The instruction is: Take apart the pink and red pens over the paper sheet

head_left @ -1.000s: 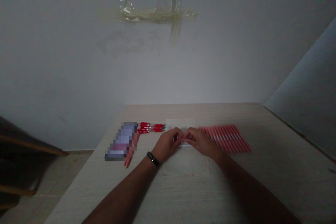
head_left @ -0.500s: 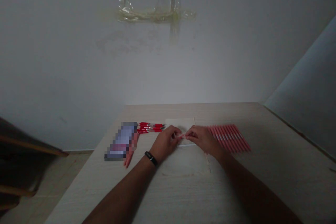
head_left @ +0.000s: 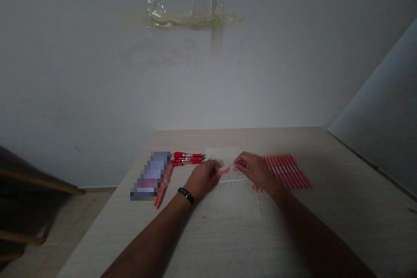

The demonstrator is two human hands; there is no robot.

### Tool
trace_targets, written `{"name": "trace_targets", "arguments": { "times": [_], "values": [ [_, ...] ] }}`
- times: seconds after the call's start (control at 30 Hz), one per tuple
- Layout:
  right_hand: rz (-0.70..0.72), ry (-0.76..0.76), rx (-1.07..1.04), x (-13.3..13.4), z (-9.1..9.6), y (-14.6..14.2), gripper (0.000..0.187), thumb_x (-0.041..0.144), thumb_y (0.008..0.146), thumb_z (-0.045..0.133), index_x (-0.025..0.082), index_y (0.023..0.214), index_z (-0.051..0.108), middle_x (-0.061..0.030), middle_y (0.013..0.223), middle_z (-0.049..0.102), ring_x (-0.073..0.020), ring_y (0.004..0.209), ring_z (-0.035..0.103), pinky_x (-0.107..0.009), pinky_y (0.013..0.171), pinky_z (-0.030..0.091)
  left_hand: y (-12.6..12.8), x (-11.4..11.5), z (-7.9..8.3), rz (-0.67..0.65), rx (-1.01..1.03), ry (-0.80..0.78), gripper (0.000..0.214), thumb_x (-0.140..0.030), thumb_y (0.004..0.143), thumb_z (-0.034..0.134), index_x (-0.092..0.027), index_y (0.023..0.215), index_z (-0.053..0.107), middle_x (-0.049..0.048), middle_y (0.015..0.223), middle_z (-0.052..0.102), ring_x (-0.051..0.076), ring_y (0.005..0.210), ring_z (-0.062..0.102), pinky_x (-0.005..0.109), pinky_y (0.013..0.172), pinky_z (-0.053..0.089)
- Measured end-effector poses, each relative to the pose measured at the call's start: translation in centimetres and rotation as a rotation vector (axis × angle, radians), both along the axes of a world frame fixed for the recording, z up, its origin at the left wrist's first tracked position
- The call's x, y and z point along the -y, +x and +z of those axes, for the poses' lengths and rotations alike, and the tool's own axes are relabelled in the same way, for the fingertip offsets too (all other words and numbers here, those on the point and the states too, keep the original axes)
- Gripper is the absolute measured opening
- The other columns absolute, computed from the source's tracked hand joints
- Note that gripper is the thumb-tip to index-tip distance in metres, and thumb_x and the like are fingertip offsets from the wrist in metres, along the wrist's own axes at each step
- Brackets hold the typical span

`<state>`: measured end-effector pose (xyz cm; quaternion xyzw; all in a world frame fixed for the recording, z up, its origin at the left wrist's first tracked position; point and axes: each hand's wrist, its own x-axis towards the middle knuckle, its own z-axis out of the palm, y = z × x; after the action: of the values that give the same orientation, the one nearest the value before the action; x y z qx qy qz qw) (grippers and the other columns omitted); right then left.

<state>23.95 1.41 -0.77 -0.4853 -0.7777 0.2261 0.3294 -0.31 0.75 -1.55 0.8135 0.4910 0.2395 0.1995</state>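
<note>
My left hand (head_left: 202,178), with a black band on its wrist, is closed on a short pink piece (head_left: 223,171) that sticks out to the right. My right hand (head_left: 256,170) is pinched on another small pink piece (head_left: 236,169), a small gap away. Both hands hover over a pale sheet (head_left: 224,156) on the wooden table (head_left: 342,208). A thin white rod (head_left: 233,180) lies below the hands. A row of pink pens (head_left: 288,170) lies just right of my right hand. A few red pens (head_left: 187,158) lie left of my left hand.
A blurred-out rectangular pack (head_left: 150,175) lies at the table's left, with pink pen parts (head_left: 162,191) beside it. Dark furniture (head_left: 22,200) stands at the far left. The white wall (head_left: 208,87) carries old tape marks (head_left: 192,17).
My hands, joined on one pink item a second ago, have drawn apart, each now with a pink piece. My right hand moved right, my left slightly left.
</note>
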Motion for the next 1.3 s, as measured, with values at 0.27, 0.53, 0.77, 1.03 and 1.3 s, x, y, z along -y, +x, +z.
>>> {"name": "trace_targets", "arguments": {
  "times": [0.27, 0.53, 0.77, 1.03, 1.3],
  "values": [
    [-0.034, 0.008, 0.011, -0.1, 0.3, 0.4, 0.007, 0.022, 0.09, 0.059, 0.02, 0.091, 0.066, -0.002, 0.086, 0.069, -0.0144, 0.069, 0.066, -0.024, 0.06, 0.047, 0.1, -0.1, -0.1, -0.035, 0.065, 0.058, 0.016, -0.031, 0.093, 0.057, -0.019, 0.095, 0.068, 0.0047, 0.089, 0.063, 0.016, 0.077, 0.057, 0.025, 0.065, 0.042],
    [0.03, 0.054, 0.007, 0.1, 0.2, 0.1, 0.006, 0.026, 0.09, 0.065, 0.02, 0.091, 0.067, -0.0004, 0.085, 0.067, -0.0127, 0.068, 0.062, -0.023, 0.061, 0.045, 0.3, 0.1, 0.2, -0.079, 0.078, 0.051, 0.013, -0.026, 0.092, 0.058, -0.02, 0.098, 0.068, 0.0037, 0.091, 0.063, 0.016, 0.081, 0.057, 0.025, 0.069, 0.042],
    [0.056, 0.1, 0.034, 0.0, 0.2, -0.1, 0.003, 0.023, 0.091, 0.065, 0.021, 0.09, 0.067, 0.0, 0.085, 0.066, -0.0134, 0.073, 0.062, -0.024, 0.067, 0.044, 0.3, 0.2, 0.4, -0.099, 0.077, 0.049, 0.014, -0.023, 0.09, 0.059, -0.019, 0.1, 0.068, 0.0042, 0.092, 0.062, 0.016, 0.081, 0.056, 0.025, 0.07, 0.043],
    [0.054, 0.109, 0.068, 0.4, 0.8, -0.1, 0.005, 0.022, 0.092, 0.063, 0.02, 0.091, 0.067, -0.001, 0.086, 0.067, -0.0135, 0.073, 0.062, -0.024, 0.067, 0.044, 0.3, 0.3, 0.7, -0.101, 0.06, 0.044, 0.016, -0.018, 0.087, 0.058, -0.019, 0.098, 0.069, 0.0043, 0.089, 0.063, 0.016, 0.081, 0.056, 0.025, 0.069, 0.042],
    [0.128, 0.051, -0.031, 0.9, 1.1, -0.5, 0.029, 0.017, 0.092, 0.056, 0.023, 0.119, 0.067, -0.003, 0.095, 0.071, -0.0159, 0.082, 0.067, -0.026, 0.074, 0.051, 0.3, 0.4, 0.3, -0.099, 0.112, 0.055, 0.016, -0.018, 0.087, 0.059, -0.019, 0.1, 0.068, 0.0036, 0.09, 0.065, 0.016, 0.08, 0.057, 0.026, 0.07, 0.043]
  ]
}}
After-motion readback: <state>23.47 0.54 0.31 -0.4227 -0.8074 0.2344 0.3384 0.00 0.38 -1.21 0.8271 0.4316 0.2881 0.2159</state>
